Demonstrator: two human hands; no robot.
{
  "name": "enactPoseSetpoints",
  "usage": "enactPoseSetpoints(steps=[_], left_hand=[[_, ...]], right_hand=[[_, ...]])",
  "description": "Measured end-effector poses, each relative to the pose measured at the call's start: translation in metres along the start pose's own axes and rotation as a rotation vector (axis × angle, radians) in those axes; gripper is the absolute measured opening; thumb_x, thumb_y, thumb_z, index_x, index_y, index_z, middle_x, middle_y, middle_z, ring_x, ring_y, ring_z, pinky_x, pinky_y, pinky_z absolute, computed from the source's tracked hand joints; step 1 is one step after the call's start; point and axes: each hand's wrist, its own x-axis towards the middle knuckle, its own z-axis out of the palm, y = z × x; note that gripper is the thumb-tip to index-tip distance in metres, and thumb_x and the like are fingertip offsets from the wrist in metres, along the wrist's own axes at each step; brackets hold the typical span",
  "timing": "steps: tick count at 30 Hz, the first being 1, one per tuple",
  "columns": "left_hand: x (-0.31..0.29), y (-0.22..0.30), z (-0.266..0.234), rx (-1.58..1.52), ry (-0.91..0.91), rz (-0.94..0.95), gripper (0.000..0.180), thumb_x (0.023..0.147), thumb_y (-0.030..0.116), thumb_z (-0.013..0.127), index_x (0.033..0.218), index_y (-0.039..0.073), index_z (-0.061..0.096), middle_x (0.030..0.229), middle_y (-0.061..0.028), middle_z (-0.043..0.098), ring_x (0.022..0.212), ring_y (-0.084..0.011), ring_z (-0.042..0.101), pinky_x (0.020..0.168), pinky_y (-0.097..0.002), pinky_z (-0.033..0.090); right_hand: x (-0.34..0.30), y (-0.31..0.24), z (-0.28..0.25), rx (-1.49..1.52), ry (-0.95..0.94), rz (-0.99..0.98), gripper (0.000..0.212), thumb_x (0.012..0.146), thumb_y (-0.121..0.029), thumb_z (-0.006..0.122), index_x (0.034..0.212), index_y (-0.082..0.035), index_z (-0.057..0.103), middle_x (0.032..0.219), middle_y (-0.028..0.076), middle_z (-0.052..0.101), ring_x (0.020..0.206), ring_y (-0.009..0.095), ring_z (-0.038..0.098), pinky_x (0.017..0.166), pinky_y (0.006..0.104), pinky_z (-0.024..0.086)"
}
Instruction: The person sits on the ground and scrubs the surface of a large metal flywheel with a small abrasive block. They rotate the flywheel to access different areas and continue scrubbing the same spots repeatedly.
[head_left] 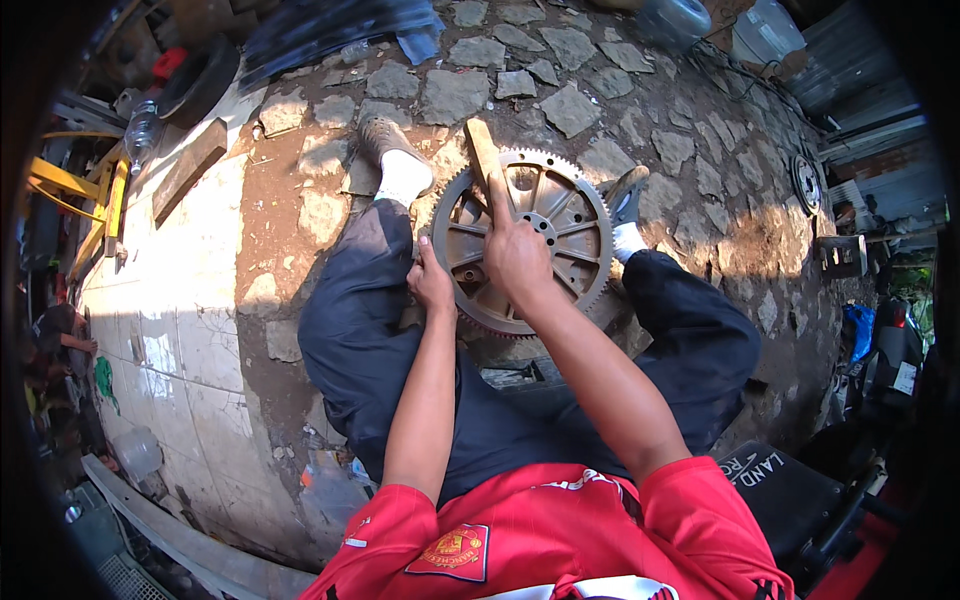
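Observation:
A large spoked metal gear wheel point(597, 235), toothed around its rim, is tilted up between my lower legs. My left hand point(432, 280) grips its left edge, with the thumb against the rim and the other fingers partly hidden behind. Over the wheel's face, my right hand point(517, 258) is closed around a flat wooden stick point(484, 155), the index finger laid along it. The stick's upper end reaches past the toothed rim. Its lower end is covered by my hand, so whether it touches the wheel cannot be seen.
Uneven stone paving point(455, 95) lies ahead, with a pale tiled strip point(200, 370) to the left. On the strip rests a wooden block point(190, 172) near a yellow metal frame point(110, 205). Another person point(62, 335) is at the far left. A black seat point(785, 490) stands right.

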Motion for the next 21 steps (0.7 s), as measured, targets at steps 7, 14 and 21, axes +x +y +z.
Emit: enactPoseSetpoints(steps=[7,14,21], left_hand=[[0.000,0.002,-0.006,0.061,-0.029,-0.040,0.078,0.103,0.068,0.055,0.100,-0.006,0.078,0.099,-0.0240,0.078,0.095,-0.0381,0.072,0.088,-0.0464,0.053],[0.003,0.004,0.000,0.097,0.002,0.009,0.080,0.102,0.069,0.055,0.098,-0.008,0.078,0.097,-0.0283,0.077,0.094,-0.0423,0.073,0.086,-0.0493,0.053],[0.012,-0.012,0.000,0.078,-0.005,-0.004,0.084,0.100,0.072,0.055,0.100,-0.008,0.078,0.098,-0.0278,0.077,0.095,-0.0438,0.073,0.087,-0.0492,0.054]], right_hand=[[-0.095,0.053,-0.031,-0.089,-0.139,0.037,0.087,0.102,-0.021,0.060,0.173,-0.024,0.011,0.086,0.034,0.071,0.078,0.054,0.071,0.073,0.0656,0.056],[0.000,0.022,-0.002,-0.007,0.045,-0.030,0.085,0.102,-0.022,0.059,0.173,-0.025,0.012,0.085,0.033,0.070,0.076,0.053,0.071,0.073,0.0652,0.057],[-0.089,0.062,-0.040,-0.188,-0.183,0.025,0.080,0.103,-0.017,0.051,0.173,-0.033,0.016,0.096,0.033,0.069,0.081,0.052,0.074,0.073,0.0621,0.060]])
